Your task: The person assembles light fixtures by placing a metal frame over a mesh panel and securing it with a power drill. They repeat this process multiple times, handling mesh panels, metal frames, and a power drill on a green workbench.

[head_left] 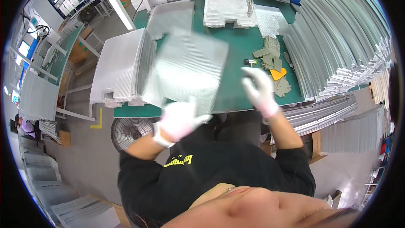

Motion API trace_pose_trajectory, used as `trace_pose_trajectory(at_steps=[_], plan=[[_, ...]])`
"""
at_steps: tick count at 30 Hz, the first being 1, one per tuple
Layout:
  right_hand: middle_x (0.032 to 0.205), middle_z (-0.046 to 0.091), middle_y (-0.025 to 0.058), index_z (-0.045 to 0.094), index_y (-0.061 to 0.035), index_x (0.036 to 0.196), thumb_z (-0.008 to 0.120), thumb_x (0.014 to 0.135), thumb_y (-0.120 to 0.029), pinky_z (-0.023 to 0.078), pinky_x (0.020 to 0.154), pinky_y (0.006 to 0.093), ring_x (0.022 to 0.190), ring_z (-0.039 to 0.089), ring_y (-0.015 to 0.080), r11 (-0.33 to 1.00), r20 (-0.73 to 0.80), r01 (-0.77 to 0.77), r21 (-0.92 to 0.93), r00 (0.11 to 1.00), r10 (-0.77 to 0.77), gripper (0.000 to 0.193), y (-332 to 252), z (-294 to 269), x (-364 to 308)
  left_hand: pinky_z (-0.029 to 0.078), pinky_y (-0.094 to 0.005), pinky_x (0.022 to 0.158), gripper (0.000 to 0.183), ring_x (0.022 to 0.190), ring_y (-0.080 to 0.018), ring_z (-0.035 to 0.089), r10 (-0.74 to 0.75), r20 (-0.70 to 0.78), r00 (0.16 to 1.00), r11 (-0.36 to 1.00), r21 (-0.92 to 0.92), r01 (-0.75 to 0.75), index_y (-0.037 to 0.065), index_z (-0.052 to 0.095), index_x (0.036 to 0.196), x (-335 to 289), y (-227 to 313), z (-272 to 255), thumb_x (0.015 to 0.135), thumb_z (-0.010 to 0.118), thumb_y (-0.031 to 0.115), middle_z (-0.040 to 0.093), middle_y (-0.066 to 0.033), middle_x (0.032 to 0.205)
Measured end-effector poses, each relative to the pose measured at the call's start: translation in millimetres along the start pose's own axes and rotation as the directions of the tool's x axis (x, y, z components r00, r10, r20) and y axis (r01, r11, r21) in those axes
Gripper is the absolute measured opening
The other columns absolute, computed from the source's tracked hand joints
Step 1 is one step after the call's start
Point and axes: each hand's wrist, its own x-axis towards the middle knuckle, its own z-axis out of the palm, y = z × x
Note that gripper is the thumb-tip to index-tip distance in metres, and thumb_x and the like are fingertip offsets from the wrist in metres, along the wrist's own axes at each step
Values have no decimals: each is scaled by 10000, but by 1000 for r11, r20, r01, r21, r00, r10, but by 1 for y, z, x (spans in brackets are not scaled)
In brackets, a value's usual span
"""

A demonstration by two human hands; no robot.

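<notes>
A translucent grey-white sheet with a fine mesh pattern (190,67) is tilted above the green table, blurred by motion. At its near edge my white-gloved left hand (179,120) appears to grip it, thumb toward the right, the fingers partly smeared. My right hand (259,88), also gloved, is raised over the table's front edge with fingers apart and nothing in it. Just beyond the right hand lie a small hammer (250,62), a yellow scraper-like piece (278,74) and several flat grey-beige pieces (272,55). A notched stack of mesh sheets (120,63) stands left of the moving sheet.
More sheets (171,17) and a notched stack (228,8) lie at the back of the green table (236,84). Long rows of upright panels (337,38) line the right side. A floor fan (130,133) stands below the table's front left corner.
</notes>
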Motion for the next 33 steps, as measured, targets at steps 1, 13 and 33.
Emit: trace_pose_trajectory(at_steps=[1, 13, 33], plan=[[1128, 677, 129, 659, -68, 1227, 657, 867, -172, 477, 979, 449, 1108, 619, 339, 999, 158, -45, 2, 986, 44, 375, 19, 35, -8, 548, -465, 743, 692, 875, -357, 700, 59, 161, 985, 993, -109, -42, -40, 585, 1221, 20, 13, 16, 911, 574, 579, 697, -223, 911], [1367, 542, 204, 622, -48, 1280, 599, 863, -258, 319, 1137, 555, 1334, 459, 387, 951, 513, 190, -242, 857, -41, 467, 56, 173, 82, 145, -564, 1204, 780, 1474, -367, 281, -36, -263, 964, 998, 48, 51, 83, 418, 1493, 103, -129, 115, 901, 544, 574, 334, -179, 1579], [1401, 480, 252, 452, -109, 1482, 653, 877, -173, 456, 1066, 388, 1163, 611, 393, 996, -84, -90, -17, 993, 88, 641, 76, 282, 312, 130, -597, 1200, 768, 1474, -411, 257, 16, -205, 979, 995, -96, -36, 59, 429, 1478, 110, -128, 101, 892, 551, 539, 346, -211, 1561]])
